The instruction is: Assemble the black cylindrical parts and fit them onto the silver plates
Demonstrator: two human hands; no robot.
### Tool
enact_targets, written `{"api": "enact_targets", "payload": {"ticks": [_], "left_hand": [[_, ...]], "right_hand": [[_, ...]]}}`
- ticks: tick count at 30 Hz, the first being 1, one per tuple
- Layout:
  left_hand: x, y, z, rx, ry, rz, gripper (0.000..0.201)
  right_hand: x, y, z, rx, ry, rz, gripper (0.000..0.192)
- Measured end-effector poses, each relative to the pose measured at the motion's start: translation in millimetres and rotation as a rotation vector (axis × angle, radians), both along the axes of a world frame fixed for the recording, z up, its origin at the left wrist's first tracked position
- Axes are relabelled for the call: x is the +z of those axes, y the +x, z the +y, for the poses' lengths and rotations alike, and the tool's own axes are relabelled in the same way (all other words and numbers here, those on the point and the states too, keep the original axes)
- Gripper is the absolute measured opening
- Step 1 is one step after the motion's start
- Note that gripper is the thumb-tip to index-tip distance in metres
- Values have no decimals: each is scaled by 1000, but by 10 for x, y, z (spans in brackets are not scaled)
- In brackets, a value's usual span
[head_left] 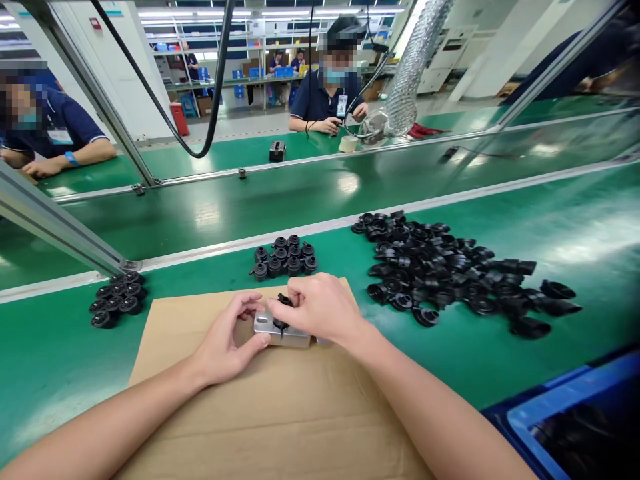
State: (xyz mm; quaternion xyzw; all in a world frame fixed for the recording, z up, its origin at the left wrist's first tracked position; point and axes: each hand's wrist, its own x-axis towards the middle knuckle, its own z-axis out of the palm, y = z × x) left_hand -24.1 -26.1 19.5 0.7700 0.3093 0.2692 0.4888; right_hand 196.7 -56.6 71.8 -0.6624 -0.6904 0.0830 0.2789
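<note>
A small silver metal block (287, 335) lies on a sheet of brown cardboard (260, 413) on the green table. My left hand (227, 343) grips the block's left end with thumb and fingers. My right hand (320, 308) pinches a small black plastic part (283, 301) and presses it down onto the top of the block. The right hand's fingers hide most of that part.
A big heap of black plastic parts (445, 270) lies to the right, a tidy cluster (285, 257) sits just beyond the cardboard, and another cluster (117, 300) at left. A blue bin (575, 400) stands at the lower right. Other people sit across the conveyor (300, 193).
</note>
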Motion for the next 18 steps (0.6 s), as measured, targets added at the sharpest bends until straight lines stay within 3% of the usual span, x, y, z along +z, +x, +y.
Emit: {"api": "enact_targets", "payload": {"ticks": [15,18], "left_hand": [[-52,-6,59,8,57,-5,54],[-36,-3,67,13,30,-8,52]], "right_hand": [[-14,91,63,81,-302,109,67],[41,197,34,110,-194,119,47]]}}
